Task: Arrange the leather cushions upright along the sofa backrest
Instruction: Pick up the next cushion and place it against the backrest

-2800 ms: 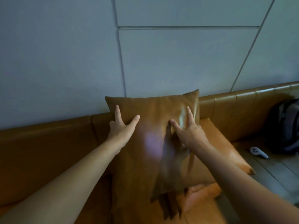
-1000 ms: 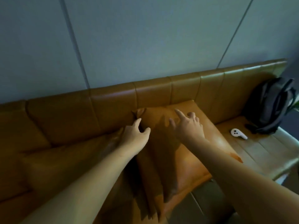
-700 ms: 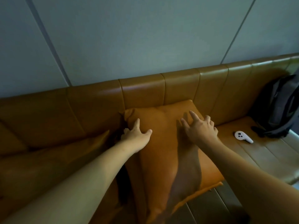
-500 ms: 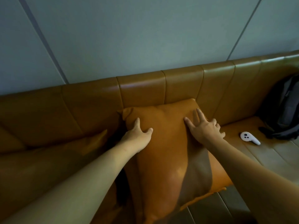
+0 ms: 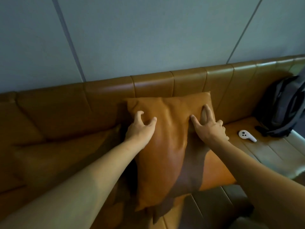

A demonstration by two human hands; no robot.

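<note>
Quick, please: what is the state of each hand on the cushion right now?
Left hand: open, fingers curled, pressing the leather cushion, no grip closed.
Right hand: open, fingers spread flat on the same cushion.

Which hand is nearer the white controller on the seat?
Right. The right hand presses the cushion's right side, just left of the white controller; the left hand is on the cushion's far left side.

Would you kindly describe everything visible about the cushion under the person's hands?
The cushion is tan, glossy and leather-looking, square with pointed corners, creased near its top. It leans against the sofa backrest, its lower edge on the seat. The left hand and right hand press its upper face, fingers spread.
</note>
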